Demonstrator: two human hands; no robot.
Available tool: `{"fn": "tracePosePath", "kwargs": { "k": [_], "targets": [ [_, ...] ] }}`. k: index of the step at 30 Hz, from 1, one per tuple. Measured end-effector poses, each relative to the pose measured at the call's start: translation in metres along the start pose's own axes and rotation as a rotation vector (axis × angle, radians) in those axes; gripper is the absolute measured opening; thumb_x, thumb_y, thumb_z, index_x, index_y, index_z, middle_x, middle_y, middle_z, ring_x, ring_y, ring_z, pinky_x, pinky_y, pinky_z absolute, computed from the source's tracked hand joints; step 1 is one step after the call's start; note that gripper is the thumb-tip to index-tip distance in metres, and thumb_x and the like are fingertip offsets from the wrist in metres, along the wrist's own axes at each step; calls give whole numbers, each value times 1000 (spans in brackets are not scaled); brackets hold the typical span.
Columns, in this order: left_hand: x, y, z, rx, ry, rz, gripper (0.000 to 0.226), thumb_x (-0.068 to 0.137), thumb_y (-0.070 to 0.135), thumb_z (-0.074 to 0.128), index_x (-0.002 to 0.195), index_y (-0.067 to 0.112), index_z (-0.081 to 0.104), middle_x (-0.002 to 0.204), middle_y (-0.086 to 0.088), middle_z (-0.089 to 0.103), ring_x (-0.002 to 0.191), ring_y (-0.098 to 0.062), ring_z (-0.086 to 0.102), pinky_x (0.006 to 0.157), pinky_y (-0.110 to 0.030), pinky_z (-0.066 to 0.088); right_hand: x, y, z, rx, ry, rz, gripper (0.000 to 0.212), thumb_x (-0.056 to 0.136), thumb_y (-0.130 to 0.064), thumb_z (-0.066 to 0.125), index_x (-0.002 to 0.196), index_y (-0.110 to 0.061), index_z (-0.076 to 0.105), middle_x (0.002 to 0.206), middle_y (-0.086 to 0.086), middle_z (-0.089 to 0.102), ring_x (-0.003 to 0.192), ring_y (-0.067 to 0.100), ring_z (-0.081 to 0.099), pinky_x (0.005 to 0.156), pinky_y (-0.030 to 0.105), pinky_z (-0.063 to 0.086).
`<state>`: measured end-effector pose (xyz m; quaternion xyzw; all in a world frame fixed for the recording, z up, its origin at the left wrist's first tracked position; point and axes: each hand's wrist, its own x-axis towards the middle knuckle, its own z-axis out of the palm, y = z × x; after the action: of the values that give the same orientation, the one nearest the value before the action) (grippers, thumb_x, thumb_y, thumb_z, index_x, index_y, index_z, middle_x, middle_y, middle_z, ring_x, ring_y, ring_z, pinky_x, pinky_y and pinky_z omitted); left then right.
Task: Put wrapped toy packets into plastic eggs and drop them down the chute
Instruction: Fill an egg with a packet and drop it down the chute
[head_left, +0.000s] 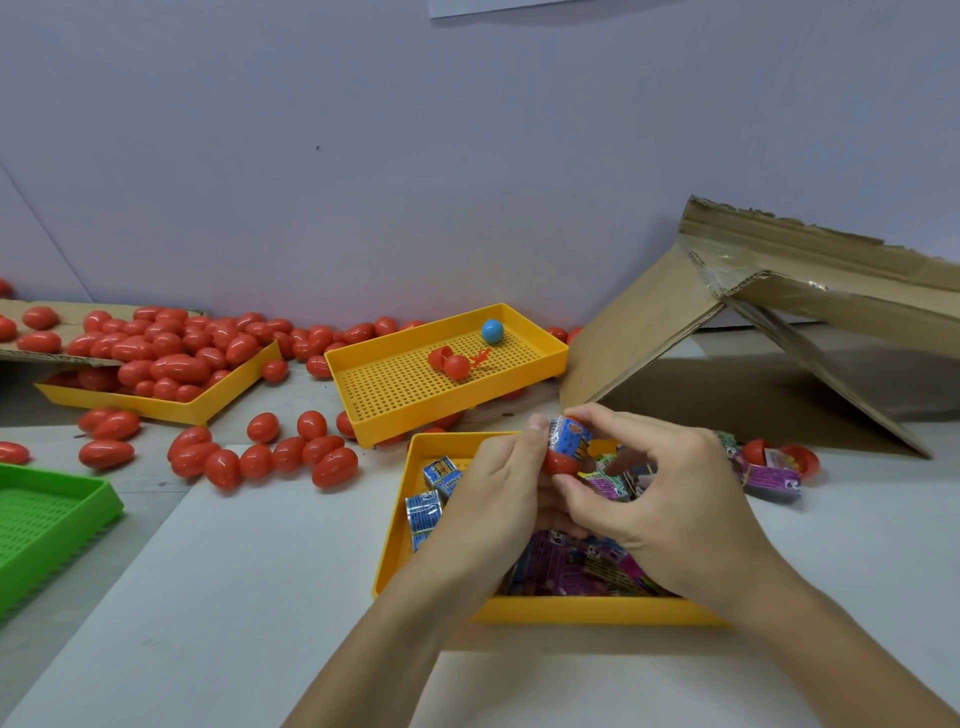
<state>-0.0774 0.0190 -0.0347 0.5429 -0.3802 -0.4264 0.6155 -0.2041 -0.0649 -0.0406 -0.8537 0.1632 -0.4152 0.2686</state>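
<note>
Both hands pinching: left hand (496, 480) holds red plastic egg half (562, 464), right hand (660, 499) seating blue wrapped toy packet (570, 435); capping, chute drop left.

Two bare forearms in shot, left hand (498, 488) and right hand (670, 499). No sleeves in frame, arms uncovered right down to the bottom edge. No gloves, rings, watch or wristbands on either side. Nails short and plain, unpainted (only a few are visible, on thumbs and a couple of fingers). Fingers slim, knuckles lightly creased. No tape, plasters or marks on the parts that show. Rest of the body is out of view.
</note>
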Motion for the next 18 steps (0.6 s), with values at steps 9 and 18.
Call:
{"fn": "tracePosePath", "kwargs": {
  "k": [9, 18],
  "targets": [
    [2, -3, 0, 82, 22, -3, 46, 107, 38, 32, 93, 15, 69, 76, -4, 76, 74, -14, 74, 62, -22, 58, -1, 2, 3, 8, 4, 48, 40, 80, -30, 77, 118, -18, 69, 97, -12, 71, 91, 5, 65, 70, 16, 54],
    [3, -5, -2, 177, 16, -16, 55, 108, 38, 28, 89, 7, 70, 79, -17, 75, 68, -19, 73, 58, -24, 58, -1, 2, 4, -80, -10, 22, 46, 80, -37, 70, 119, -13, 69, 98, -7, 67, 95, 5, 61, 76, 11, 49]
  ]
}}
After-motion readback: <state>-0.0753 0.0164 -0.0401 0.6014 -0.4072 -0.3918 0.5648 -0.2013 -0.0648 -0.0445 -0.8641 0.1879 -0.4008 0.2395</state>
